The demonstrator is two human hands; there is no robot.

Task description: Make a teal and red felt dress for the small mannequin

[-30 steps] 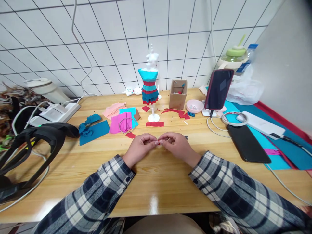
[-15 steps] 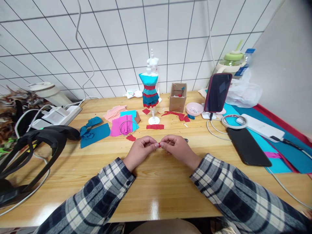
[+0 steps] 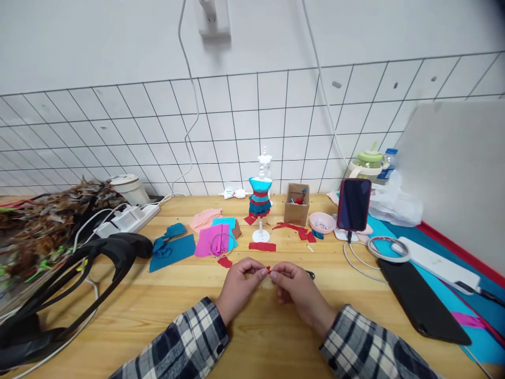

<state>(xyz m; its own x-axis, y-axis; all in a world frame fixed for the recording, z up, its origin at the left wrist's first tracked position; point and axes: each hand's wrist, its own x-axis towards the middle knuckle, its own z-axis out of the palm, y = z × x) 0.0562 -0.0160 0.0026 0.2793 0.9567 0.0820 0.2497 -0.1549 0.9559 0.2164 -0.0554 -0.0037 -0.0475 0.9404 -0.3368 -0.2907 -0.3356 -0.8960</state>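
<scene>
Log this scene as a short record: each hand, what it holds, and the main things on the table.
Left hand: pinching a red scrap
Right hand: pinching the same scrap
Dressed mannequin: upright, beyond the hands; cyan, red and dark blue
Box: open, holding scraps
Bowl: pink, small bits inside
Phone: propped up, screen dark

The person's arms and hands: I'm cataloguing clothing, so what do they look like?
The left sleeve and right sleeve are plaid in dark navy, grey and cream, each with a dark button near the wrist. The left hand and right hand are gloveless; no rings show.
</scene>
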